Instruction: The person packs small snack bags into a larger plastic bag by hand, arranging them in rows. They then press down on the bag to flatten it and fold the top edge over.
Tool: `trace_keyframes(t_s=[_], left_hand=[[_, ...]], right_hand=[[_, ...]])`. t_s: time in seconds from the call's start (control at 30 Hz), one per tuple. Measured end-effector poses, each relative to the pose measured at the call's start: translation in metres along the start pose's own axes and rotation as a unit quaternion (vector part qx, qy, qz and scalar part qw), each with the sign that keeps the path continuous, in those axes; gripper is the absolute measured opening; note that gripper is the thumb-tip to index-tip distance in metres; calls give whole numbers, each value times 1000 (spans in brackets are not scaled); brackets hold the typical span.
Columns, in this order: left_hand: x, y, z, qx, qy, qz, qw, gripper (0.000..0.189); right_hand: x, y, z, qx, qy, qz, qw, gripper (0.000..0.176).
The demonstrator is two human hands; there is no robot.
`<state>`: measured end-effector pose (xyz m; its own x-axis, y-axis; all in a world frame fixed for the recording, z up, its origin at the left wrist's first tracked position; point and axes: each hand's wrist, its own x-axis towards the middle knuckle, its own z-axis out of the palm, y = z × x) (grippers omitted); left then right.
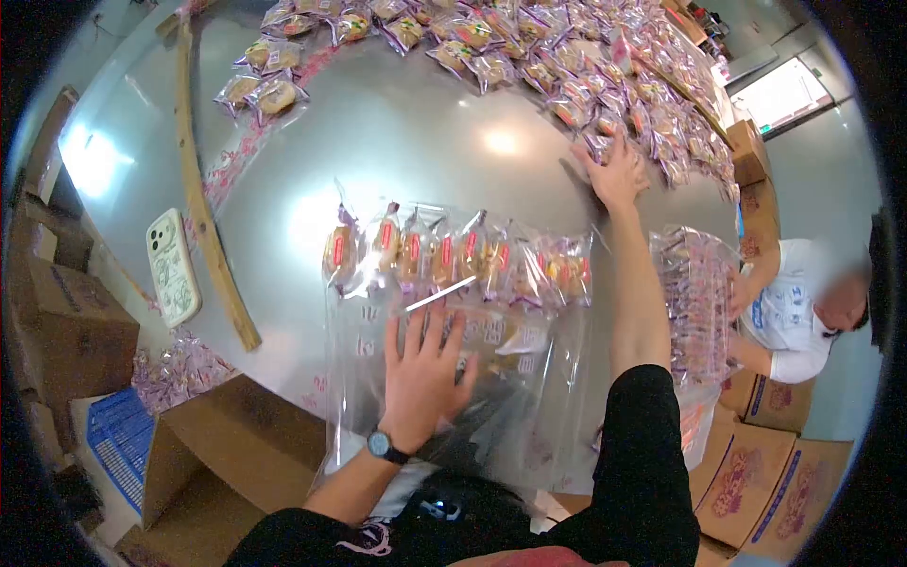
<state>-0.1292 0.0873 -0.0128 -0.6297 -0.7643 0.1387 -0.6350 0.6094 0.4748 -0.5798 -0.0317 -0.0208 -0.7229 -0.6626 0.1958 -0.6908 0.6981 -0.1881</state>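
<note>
Wrapped pastries [453, 255] lie in a row near the middle of the grey metal surface [397, 123], resting on the top edge of a clear bag [529, 397] that spreads toward 6 o'clock. The left hand [422, 369], a wristwatch [381, 445] on its wrist, lies flat on the bag just below the row, fingers open and spread, gripping nothing. The right hand [619, 175] reaches out toward 1 o'clock with fingers also open, laid on the near edge of a big pile of packets [605, 66] that covers the surface from 12 to 2 o'clock. At 9 o'clock a phone [173, 267] lies face down beside a long wooden strip [203, 189]. An open cardboard box [227, 444] and a blue crate [118, 439] stand at 7 to 8 o'clock. At 3 o'clock a co-worker in a white shirt [803, 302] holds a filled bag [694, 302], with printed cartons [765, 463] below at 4 o'clock. A bright opening [779, 94] shows at 2 o'clock.
</note>
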Motion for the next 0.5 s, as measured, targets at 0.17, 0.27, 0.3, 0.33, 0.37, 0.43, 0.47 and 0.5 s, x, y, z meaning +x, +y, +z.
trace_keyframes(t_s=[0.17,0.27,0.3,0.33,0.37,0.43,0.47,0.5], left_hand=[[3,0,-4,-18,-8,-4,1000,55],[4,-1,-6,-21,-9,-9,1000,55],[5,0,-6,-24,-9,-10,1000,55],[6,1,-6,-24,-13,-15,1000,55],[7,1,-6,-25,-18,-20,999,54],[6,1,-6,-31,-23,-28,999,53],[5,1,-5,-37,-19,-32,999,52],[6,0,-4,-42,-13,-38,998,52]], right_hand=[[35,-61,-2,-86,9,-68,994,138],[66,-75,6,-97,17,-124,987,132],[76,-79,9,-90,17,-149,985,130],[85,-82,14,-84,17,-173,981,129],[89,-85,22,-121,63,-180,974,126],[108,-76,32,-91,73,-210,971,124],[121,-74,38,-71,82,-227,968,123],[124,-78,40,-76,154,-267,948,112]])
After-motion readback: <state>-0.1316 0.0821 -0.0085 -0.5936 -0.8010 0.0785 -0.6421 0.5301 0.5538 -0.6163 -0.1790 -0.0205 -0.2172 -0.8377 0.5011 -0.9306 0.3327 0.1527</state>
